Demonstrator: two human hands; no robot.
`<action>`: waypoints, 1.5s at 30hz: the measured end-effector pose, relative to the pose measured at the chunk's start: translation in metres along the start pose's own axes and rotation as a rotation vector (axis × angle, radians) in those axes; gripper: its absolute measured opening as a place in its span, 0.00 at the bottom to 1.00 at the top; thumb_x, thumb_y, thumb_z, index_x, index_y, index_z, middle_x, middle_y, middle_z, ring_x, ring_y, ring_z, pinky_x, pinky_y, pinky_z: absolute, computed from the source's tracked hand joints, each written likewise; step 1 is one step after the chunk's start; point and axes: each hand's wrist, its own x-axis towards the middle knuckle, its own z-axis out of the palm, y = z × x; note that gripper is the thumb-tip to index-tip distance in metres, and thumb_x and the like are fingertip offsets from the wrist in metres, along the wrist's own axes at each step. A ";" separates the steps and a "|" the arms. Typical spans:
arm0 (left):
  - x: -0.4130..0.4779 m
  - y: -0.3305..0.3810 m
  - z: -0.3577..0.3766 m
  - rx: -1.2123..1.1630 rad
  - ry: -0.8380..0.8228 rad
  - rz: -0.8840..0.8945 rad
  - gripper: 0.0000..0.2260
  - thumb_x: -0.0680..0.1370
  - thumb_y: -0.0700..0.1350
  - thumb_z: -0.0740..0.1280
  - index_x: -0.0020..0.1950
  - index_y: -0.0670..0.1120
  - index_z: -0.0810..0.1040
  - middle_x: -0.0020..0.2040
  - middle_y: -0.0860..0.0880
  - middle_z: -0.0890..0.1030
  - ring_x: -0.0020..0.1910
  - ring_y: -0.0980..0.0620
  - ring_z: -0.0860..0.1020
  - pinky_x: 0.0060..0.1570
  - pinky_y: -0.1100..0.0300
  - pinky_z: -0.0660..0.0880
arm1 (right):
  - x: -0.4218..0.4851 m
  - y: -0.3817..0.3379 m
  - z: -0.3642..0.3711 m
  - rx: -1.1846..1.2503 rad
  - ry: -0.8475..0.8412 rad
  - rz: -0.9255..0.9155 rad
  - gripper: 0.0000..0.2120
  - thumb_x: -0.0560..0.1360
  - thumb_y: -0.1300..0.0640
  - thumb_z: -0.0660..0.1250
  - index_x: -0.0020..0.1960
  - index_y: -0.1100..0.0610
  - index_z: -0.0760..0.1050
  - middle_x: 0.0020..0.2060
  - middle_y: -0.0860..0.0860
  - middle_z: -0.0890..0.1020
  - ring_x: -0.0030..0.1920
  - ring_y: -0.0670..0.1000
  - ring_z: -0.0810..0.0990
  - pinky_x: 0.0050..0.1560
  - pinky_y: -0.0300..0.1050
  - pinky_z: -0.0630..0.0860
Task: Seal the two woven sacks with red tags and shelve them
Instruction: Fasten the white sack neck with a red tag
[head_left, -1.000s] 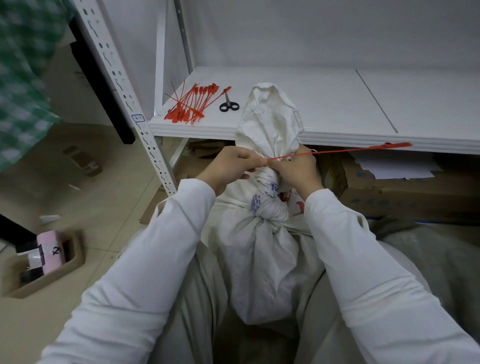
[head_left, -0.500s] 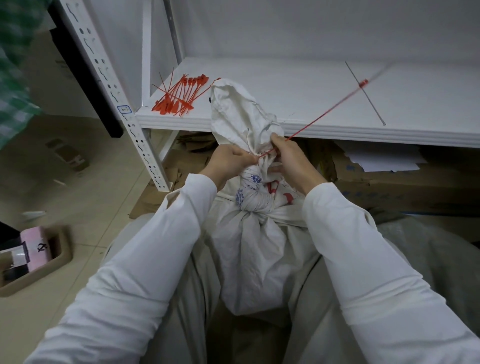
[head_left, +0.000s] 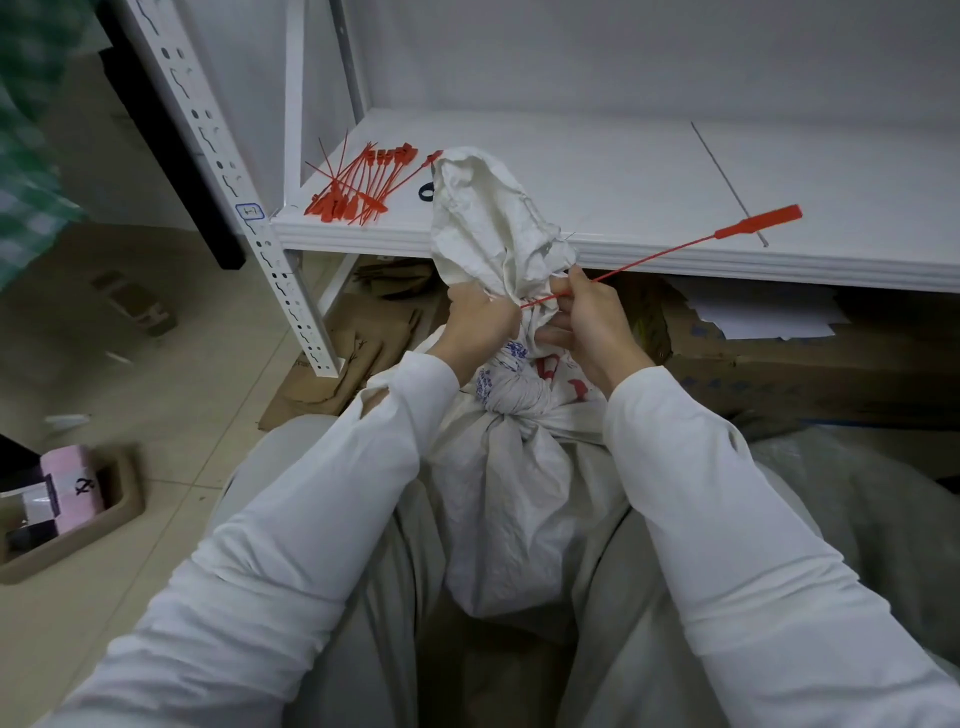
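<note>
Head camera looks down on a white sack (head_left: 519, 493) held upright between the person's knees, just in front of the shelf (head_left: 649, 176), its gathered top rising past the shelf's front edge. The left hand (head_left: 480, 325) curls round the sack's twisted neck below that edge. The right hand (head_left: 592, 322) pinches a red tag (head_left: 675, 249) whose strap meets the neck, its flat end slanting up over the shelf. Spare tags (head_left: 358, 187) lie piled at the shelf's left front corner.

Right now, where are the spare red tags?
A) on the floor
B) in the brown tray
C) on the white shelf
C: the spare tags lie in a heap at the left end of the shelf.
</note>
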 end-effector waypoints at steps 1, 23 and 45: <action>0.002 -0.001 0.001 -0.022 0.002 -0.031 0.13 0.72 0.30 0.62 0.50 0.41 0.62 0.41 0.50 0.63 0.39 0.54 0.64 0.33 0.64 0.63 | -0.001 -0.002 0.000 0.070 -0.018 0.039 0.18 0.83 0.51 0.54 0.41 0.58 0.76 0.28 0.51 0.77 0.22 0.46 0.71 0.31 0.43 0.73; 0.004 -0.013 0.001 -0.289 0.209 -0.088 0.10 0.67 0.34 0.73 0.41 0.42 0.74 0.43 0.49 0.78 0.45 0.48 0.77 0.46 0.57 0.76 | -0.007 0.000 -0.028 0.189 0.231 0.158 0.28 0.84 0.49 0.47 0.40 0.58 0.80 0.29 0.53 0.76 0.25 0.48 0.72 0.23 0.36 0.72; 0.006 -0.005 -0.004 -0.411 0.097 -0.092 0.13 0.66 0.33 0.73 0.50 0.37 0.81 0.46 0.45 0.83 0.44 0.48 0.81 0.44 0.59 0.79 | -0.011 0.026 0.006 0.034 -0.011 0.183 0.08 0.71 0.74 0.68 0.41 0.62 0.78 0.28 0.54 0.81 0.26 0.48 0.80 0.28 0.40 0.77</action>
